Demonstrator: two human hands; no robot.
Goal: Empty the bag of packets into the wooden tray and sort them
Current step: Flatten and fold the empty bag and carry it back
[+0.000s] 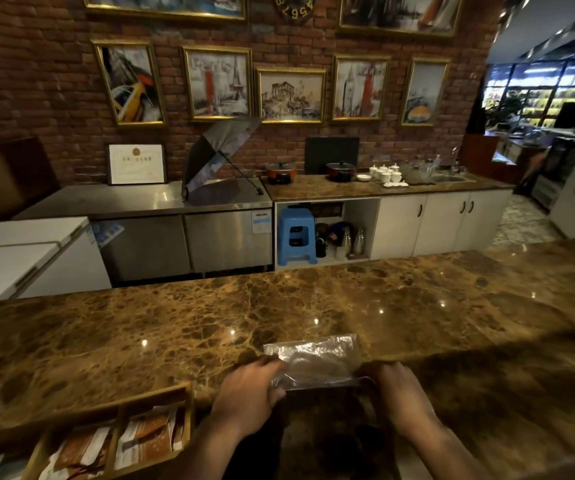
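A clear plastic bag (314, 360) lies flat on the brown marble counter (314, 299), and it looks empty. My left hand (244, 393) pinches its near left corner and my right hand (400, 389) holds its near right edge. At the lower left stands the wooden tray (154, 398) with dividers. Orange-and-white packets (147, 441) lie in its compartments, and more packets (78, 455) fill the compartment to the left. The tray's left end is cut off by the frame.
Behind the counter runs an aisle with a steel cabinet, an open umbrella (216, 157), a blue stool (295, 235), pots and white cups on a back worktop. A white chest freezer (26, 251) stands at the left.
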